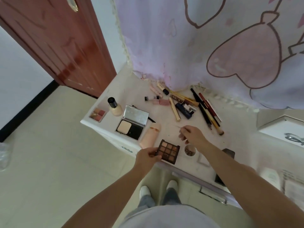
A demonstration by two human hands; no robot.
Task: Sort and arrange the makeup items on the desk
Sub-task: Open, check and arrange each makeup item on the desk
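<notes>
The right hand (pixel 191 134) pinches something thin and pale, too blurry to name, and its arm half hides a round jar (pixel 190 150). At the desk's (pixel 164 129) near edge, the left hand (pixel 148 156) grips a square brown nine-pan eyeshadow palette (pixel 168 151) beside a smooth peach tube (pixel 150 134).

I have a single view to work from, a wide-angle camera worn on the head, looking forward and steeply down from standing height. The white desk (pixel 118 89) sits mid-frame, angled, its far edge toward 12 o'clock under a hanging pink curtain (pixel 205 46). Both forearms enter from 6 o'clock, and the wearer's shoes (pixel 158 189) show straight below the lens on the tiled floor (pixel 49 153). A red-brown door (pixel 54 38) fills 10 to 11 o'clock. Lens distortion bends straight edges near the borders. The desktop lies within arm's reach; with only one camera, no second view overlaps it.
</notes>
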